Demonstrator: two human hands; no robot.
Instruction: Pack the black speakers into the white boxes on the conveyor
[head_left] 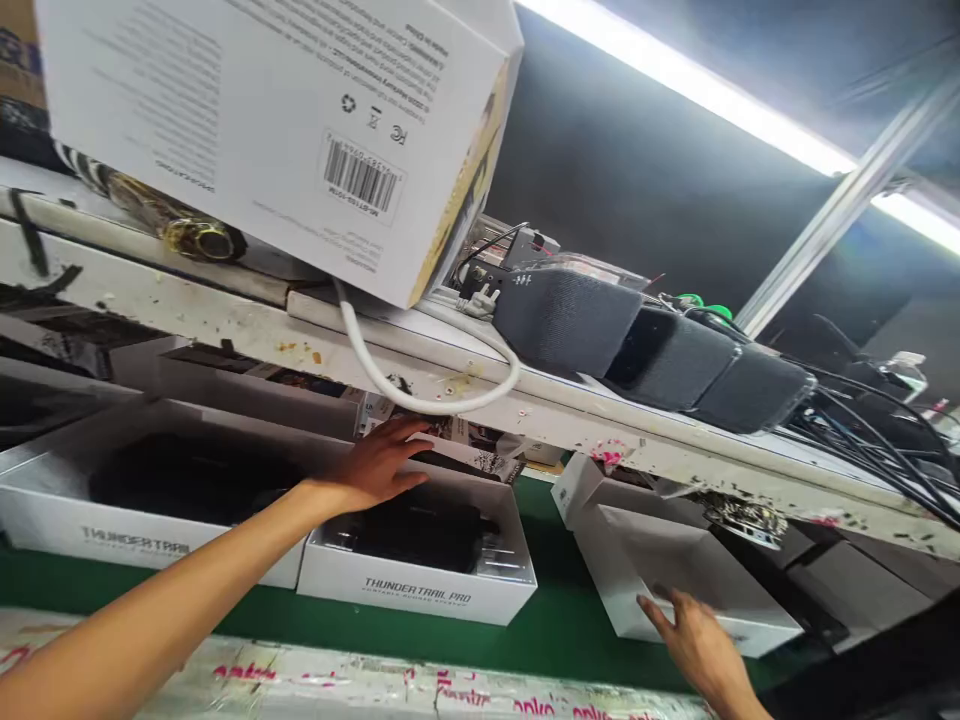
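My left hand [382,465] reaches over a white open box [420,597] marked THUNDERTRAIL PRO, its fingers apart near the back edge. A black item [420,530] in a clear plastic bag lies inside that box. To the right, my right hand [694,635] is at the front wall of another white open box [675,565], which shows no contents; its fingers are spread and hold nothing. Whether the fingertips touch the wall, I cannot tell.
A similar box [135,545] stands at the left on the green surface [547,600]. Above runs a shelf [600,420] bearing a large printed carton [262,130], dark speakers [570,315] and cables. A white cable loop [420,403] hangs off its edge.
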